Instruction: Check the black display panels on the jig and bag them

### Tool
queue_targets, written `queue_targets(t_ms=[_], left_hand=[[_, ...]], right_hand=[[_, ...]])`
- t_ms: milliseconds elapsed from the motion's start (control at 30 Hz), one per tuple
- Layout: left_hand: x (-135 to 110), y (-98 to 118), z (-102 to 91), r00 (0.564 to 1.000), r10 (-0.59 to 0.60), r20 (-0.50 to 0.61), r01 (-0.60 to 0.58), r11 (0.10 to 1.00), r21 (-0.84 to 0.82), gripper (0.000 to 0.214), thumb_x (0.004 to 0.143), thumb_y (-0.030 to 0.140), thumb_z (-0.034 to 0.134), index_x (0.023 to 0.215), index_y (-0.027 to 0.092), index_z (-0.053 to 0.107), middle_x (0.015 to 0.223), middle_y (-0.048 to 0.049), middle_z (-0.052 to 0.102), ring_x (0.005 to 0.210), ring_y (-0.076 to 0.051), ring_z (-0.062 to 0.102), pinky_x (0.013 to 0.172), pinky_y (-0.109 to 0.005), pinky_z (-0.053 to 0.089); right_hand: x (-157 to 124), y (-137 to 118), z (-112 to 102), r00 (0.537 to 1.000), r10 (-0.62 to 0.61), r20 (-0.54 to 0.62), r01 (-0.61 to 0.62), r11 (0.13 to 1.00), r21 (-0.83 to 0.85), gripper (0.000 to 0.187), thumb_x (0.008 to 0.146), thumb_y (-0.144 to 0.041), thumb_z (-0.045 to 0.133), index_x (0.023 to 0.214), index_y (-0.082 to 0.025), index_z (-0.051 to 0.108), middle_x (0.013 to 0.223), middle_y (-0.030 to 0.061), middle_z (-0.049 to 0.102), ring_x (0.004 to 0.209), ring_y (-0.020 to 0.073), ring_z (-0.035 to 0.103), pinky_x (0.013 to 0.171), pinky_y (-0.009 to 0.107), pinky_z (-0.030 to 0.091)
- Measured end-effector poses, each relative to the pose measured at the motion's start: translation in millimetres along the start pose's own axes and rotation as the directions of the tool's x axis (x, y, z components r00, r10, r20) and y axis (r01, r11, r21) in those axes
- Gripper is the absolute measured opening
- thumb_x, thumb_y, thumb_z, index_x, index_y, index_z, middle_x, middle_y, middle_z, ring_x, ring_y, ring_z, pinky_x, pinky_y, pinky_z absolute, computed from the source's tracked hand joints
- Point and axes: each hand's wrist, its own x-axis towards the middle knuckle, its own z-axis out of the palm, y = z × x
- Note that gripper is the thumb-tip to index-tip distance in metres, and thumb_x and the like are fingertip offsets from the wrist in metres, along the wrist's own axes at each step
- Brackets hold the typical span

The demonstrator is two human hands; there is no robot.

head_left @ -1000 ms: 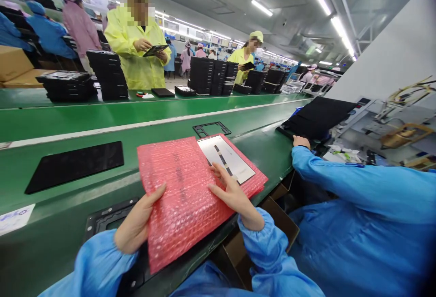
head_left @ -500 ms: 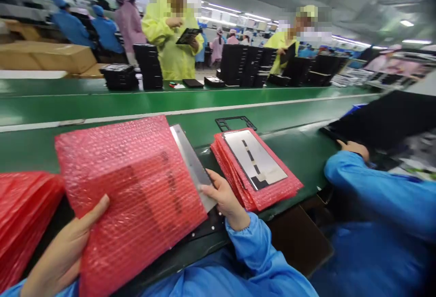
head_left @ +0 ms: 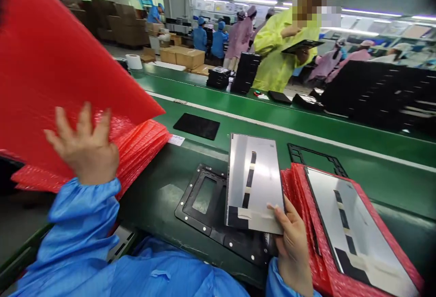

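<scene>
My right hand (head_left: pixel 293 238) grips the lower right corner of a silvery display panel (head_left: pixel 260 181), raised at a tilt with its metal back and dark flex strip facing me. Beneath it a black frame (head_left: pixel 194 220) with white dots lies on the bench, partly covered by the panel. On the left, my left hand (head_left: pixel 85 145) has its fingers spread against a red bubble-wrap bag (head_left: pixel 64 56), which is up in the air above a pile of red bags (head_left: pixel 146 145). Right of my right hand, another display panel (head_left: pixel 361 229) rests on stacked red bubble-wrap bags (head_left: pixel 303 192).
A black flat panel (head_left: pixel 196 126) and a thin black frame (head_left: pixel 316 156) lie on the green bench (head_left: pixel 153 197). Across the line stand stacks of black trays (head_left: pixel 374 90). A person in yellow (head_left: pixel 275 56) holds a dark tablet-like item there. Cardboard boxes (head_left: pixel 182 56) stand behind.
The display panel has come out of the red bubble-wrap bag and is now in my right hand. My left hand has carried the bag leftward and spread its fingers. The view has turned left.
</scene>
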Motion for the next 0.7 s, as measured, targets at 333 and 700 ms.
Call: queue_targets(t_ms=[333, 700], left_hand=[[-22, -23, 63.0, 0.962, -0.065, 0.267, 0.016, 0.983, 0.182, 0.066, 0.090, 0.052, 0.040, 0.142, 0.011, 0.039, 0.146, -0.0260, 0.037, 0.133, -0.051, 0.025, 0.094, -0.077, 0.021], [-55, 68, 70.3, 0.600, 0.695, 0.397, 0.174, 0.370, -0.912, 0.089, 0.079, 0.042, 0.067, 0.150, 0.035, 0.014, 0.152, -0.0079, 0.036, 0.140, -0.026, 0.031, 0.110, -0.044, 0.032]], right_hand=[[-6, 0, -5, 0.996, 0.061, -0.058, -0.060, 0.998, 0.018, 0.085, 0.065, -0.034, 0.081, 0.141, -0.025, 0.043, 0.099, 0.0043, 0.075, 0.092, 0.0242, 0.069, 0.075, 0.030, 0.058], [-21, 14, 9, 0.895, 0.265, 0.359, -0.336, 0.930, 0.151, 0.055, 0.072, -0.035, 0.074, 0.124, -0.022, 0.062, 0.129, 0.0112, 0.061, 0.104, 0.0284, 0.066, 0.090, 0.039, 0.052]])
